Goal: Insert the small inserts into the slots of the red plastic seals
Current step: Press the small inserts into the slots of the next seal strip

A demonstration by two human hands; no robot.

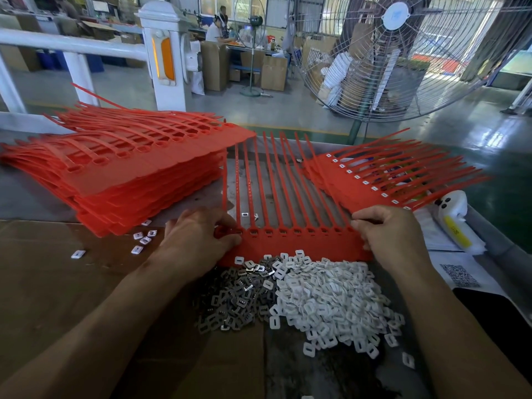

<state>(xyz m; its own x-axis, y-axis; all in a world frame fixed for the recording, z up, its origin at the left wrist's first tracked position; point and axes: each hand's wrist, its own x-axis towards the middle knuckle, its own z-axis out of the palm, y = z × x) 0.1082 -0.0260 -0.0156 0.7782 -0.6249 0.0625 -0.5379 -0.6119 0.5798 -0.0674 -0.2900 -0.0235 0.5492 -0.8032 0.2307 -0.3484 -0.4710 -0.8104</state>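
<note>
Closest to you, your 2 bare forearms reach in over the brown cardboard sheet [57, 283] that covers the near part of the worktable. Between them lie a heap of small dark grey metal inserts [230, 303] and, touching its right side, a larger heap of small white plastic inserts [336, 298]. Just beyond both heaps sits the red plastic seal strip [290, 243], a flat band with a row of slots and long thin tails running away from you. Your left hand [198, 237] grips the strip's left end, fingers curled over its edge. Your right hand [388, 231] grips the right end, fingers curled down onto it. To the left stands a tall stack of red seal strips [129, 174]; to the right lies a lower stack of red strips with white inserts in their slots [374, 180]. A few loose white inserts [144, 240] lie scattered beside your left hand.
</note>
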